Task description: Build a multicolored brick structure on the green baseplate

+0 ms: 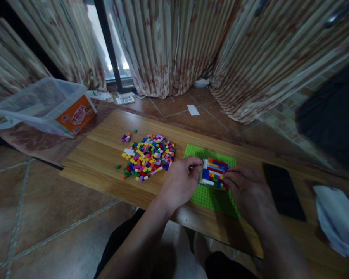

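Note:
A multicoloured toy brick structure (213, 173) sits on or just over a green studded baseplate (209, 199); I cannot tell if it is fixed there. White, blue, red, yellow and orange bricks form its top. My left hand (182, 179) grips its left side, thumb and fingers closed along the edge. At the right side, the closed fingers of my right hand (247, 188) press against the structure near a yellow brick. Whether a loose brick is between those fingers is hidden. To the left lies a pile of small loose bricks (151, 155) in many colours.
The wooden table (101, 151) carries everything. A dark phone-like slab (283, 190) lies right of the baseplate, with a white package (339, 217) beyond it. A clear plastic bin (43, 104) with an orange label stands at far left. Striped curtains (174, 46) hang behind.

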{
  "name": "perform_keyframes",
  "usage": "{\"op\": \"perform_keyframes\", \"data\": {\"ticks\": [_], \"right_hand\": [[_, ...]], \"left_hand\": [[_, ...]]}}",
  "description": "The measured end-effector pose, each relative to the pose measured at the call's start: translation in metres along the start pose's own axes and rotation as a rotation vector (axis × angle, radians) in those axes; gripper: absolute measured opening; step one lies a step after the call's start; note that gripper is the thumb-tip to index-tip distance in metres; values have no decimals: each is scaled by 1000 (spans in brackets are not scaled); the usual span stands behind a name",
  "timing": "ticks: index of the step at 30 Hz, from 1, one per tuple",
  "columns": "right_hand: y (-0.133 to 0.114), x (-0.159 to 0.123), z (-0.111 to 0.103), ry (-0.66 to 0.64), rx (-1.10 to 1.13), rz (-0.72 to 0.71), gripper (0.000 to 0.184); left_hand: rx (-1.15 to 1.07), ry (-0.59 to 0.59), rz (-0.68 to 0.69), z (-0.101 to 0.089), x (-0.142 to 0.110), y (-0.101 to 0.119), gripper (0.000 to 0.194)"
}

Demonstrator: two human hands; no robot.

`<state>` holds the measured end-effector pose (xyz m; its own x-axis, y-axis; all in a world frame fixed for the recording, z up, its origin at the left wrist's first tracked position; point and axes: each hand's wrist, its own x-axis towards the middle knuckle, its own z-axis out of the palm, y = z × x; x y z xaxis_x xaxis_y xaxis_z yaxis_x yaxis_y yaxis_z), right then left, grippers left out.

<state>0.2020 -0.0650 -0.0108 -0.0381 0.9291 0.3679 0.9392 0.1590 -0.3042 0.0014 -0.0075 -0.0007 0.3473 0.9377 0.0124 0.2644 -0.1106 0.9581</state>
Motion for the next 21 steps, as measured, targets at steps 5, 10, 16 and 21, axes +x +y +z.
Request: {"op": "perform_keyframes", "data": {"ticks": [5,10,16,21], "right_hand": [[-3,2,0,20,40,80,27],[-4,0,-1,31,118,218,25],[3,-3,-3,46,242,494,30],[3,-2,3,-29,264,666,45]], "left_hand": [[-2,-13,-1,1,1,2,24],[32,-6,19,1,0,3,24],[55,-3,16,0,1,4,26],[72,-13,21,-1,1,4,26]]}}
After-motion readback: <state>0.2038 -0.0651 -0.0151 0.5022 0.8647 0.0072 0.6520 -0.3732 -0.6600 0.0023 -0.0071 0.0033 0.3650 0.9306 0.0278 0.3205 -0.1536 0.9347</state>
